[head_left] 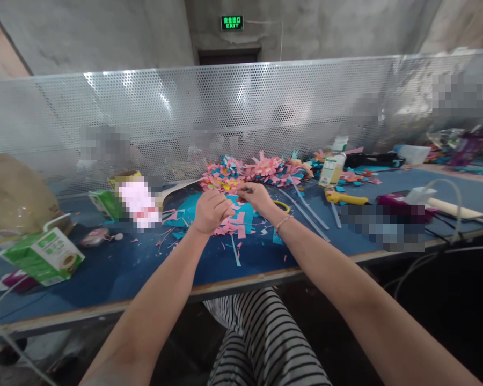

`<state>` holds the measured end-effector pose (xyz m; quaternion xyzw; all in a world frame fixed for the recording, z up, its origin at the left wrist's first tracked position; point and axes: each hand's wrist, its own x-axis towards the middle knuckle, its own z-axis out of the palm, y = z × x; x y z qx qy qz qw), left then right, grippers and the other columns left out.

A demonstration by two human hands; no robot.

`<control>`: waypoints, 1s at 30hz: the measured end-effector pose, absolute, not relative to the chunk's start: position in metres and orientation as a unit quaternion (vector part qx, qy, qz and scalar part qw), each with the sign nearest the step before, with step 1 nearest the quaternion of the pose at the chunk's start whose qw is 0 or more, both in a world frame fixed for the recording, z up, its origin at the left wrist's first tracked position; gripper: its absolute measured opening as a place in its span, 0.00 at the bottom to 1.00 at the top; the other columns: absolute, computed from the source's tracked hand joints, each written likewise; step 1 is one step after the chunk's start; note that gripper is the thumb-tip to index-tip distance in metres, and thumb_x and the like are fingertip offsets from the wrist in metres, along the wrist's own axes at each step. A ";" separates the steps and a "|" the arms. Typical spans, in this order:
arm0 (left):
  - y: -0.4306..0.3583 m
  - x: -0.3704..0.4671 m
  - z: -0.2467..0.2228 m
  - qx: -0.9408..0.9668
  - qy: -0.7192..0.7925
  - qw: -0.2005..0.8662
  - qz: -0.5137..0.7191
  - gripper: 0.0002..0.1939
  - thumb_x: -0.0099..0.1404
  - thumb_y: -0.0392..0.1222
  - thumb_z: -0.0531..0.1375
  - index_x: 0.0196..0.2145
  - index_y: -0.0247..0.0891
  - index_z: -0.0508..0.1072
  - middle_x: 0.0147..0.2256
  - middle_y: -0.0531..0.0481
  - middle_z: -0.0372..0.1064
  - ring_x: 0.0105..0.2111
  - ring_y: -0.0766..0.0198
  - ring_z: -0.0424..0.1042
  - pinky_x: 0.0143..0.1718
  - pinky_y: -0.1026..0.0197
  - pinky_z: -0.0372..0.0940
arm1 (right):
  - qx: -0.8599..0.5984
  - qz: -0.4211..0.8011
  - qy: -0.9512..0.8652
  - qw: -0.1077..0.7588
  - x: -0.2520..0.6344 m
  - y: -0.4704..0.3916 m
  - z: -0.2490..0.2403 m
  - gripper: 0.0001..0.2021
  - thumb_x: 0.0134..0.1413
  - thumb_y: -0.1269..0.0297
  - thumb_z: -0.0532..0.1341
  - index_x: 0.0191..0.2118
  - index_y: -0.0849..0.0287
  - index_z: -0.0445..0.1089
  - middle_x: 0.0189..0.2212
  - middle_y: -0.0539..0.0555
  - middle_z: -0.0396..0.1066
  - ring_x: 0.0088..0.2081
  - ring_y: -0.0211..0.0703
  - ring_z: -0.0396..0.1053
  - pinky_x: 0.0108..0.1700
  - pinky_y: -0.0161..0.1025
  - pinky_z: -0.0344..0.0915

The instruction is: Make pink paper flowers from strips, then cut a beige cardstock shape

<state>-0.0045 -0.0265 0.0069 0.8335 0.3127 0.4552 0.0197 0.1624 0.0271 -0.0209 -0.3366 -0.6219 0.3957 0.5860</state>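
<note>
My left hand [213,210] is closed, its fingers curled above the cut paper; what it holds, if anything, is hidden. Just right of it, my right hand [256,197] has its thumb and fingertips pinched together, on something too small to name. The hands are close but apart. Beneath them lie pink paper strips [238,225] and a blue sheet [189,210]. Behind them sits a heap of pink, blue and yellow paper tassels [265,169]. A yellow ring [282,206] lies beside my right wrist.
A perforated metal screen [177,118] backs the blue table [121,279]. At left are a drink carton [50,256] and a lit phone [140,202]. Clear sticks [306,209], a bottle [333,165] and a yellow-handled tool [346,198] are at right.
</note>
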 end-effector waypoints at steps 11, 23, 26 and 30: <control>-0.020 -0.003 0.003 0.830 0.145 -0.247 0.479 0.27 0.62 0.61 0.44 0.21 0.39 0.68 0.21 0.48 0.63 0.24 0.63 0.59 0.28 0.59 0.53 | -0.340 0.365 -0.676 0.542 0.163 0.032 -0.026 0.08 0.40 0.63 0.64 0.27 0.63 0.71 0.19 0.49 0.69 0.24 0.35 0.69 0.30 0.33 0.67; 0.002 -0.005 -0.012 0.740 0.473 0.018 0.478 0.24 0.67 0.47 0.41 0.26 0.36 0.71 0.23 0.49 0.68 0.26 0.65 0.67 0.30 0.63 0.59 | -0.349 0.369 -0.749 0.425 0.158 0.034 -0.039 0.12 0.42 0.80 0.57 0.33 0.62 0.73 0.30 0.53 0.75 0.34 0.38 0.73 0.40 0.36 0.69; 0.016 -0.009 -0.017 0.737 0.549 0.064 0.389 0.14 0.63 0.40 0.49 0.30 0.36 0.73 0.31 0.47 0.73 0.33 0.62 0.70 0.35 0.63 0.61 | -0.352 0.351 -0.774 0.391 0.159 0.032 -0.038 0.15 0.43 0.82 0.54 0.36 0.63 0.73 0.31 0.54 0.75 0.35 0.38 0.73 0.39 0.35 0.70; 0.025 -0.012 -0.024 0.772 0.556 0.059 0.301 0.11 0.57 0.32 0.53 0.34 0.35 0.75 0.38 0.46 0.74 0.39 0.61 0.70 0.43 0.62 0.61 | -0.411 0.193 -0.809 0.373 0.166 0.035 -0.037 0.13 0.48 0.79 0.55 0.36 0.62 0.74 0.36 0.55 0.75 0.39 0.40 0.73 0.44 0.37 0.68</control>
